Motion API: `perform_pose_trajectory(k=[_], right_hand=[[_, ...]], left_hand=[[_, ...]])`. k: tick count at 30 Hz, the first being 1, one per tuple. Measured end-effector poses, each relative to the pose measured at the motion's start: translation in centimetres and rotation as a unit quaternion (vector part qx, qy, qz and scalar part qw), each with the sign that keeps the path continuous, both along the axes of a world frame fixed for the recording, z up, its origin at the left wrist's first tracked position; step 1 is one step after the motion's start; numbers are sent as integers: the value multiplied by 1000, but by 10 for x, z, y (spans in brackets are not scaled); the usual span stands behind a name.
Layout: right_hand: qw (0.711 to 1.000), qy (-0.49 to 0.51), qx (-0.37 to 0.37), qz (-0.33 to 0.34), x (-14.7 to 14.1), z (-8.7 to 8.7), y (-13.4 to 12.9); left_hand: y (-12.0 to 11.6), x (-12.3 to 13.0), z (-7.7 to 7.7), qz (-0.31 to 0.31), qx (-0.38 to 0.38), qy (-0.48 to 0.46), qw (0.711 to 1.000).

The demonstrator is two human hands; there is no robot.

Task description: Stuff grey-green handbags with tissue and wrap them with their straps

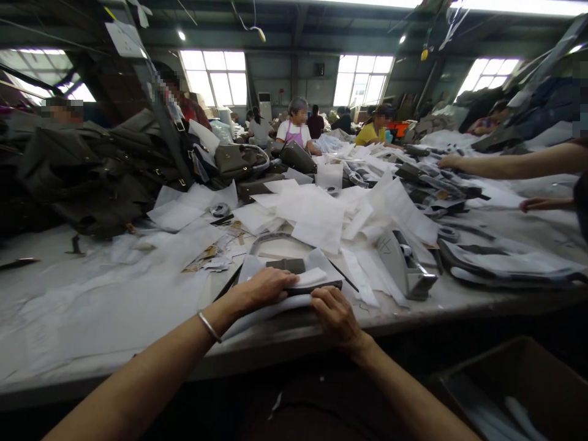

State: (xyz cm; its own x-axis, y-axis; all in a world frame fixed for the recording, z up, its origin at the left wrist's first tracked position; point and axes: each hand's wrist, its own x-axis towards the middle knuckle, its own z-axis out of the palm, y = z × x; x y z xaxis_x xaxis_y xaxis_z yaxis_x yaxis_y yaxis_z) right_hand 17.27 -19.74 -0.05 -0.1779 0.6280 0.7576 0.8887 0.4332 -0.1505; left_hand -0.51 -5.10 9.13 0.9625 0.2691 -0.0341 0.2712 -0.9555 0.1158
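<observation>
At six o'clock on the table (160, 318), a dark bag (288, 265) lies partly covered in white paper (315, 277), its looped handle (263, 241) toward twelve. The left hand (267, 286) and right hand (337, 313) grip its near edge.

The person's forearms (133, 376) are cut off by the bottom edge. The left hand (264, 288) hides part of the bag (287, 266), and white paper (316, 277) covers much of the rest. The right hand's (337, 315) thumb is out of sight. A co-worker (509, 164) is cut off by the right edge, mostly arms showing. The box (542, 367), lower right, runs out of view, its inside dim. Piled bags (92, 165) at left are too dark to tell apart. Marks on a sign (124, 40) are too small to read.
</observation>
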Motion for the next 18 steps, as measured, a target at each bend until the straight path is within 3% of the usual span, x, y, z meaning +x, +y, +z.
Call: perform_pose_trajectory(k=[4, 9, 13, 18], right_hand=[[997, -10, 53, -50, 8, -23, 14], [998, -15, 25, -55, 6, -22, 3], [998, -28, 34, -52, -9, -11, 7], [992, -78, -14, -99, -18, -11, 33]], left_hand=[[-23, 6, -12, 61, 35, 19, 997], [-53, 16, -58, 154, 175, -36, 972], [-57, 12, -90, 159, 218, -108, 957], [-50, 6, -105, 143, 243, -161, 946]])
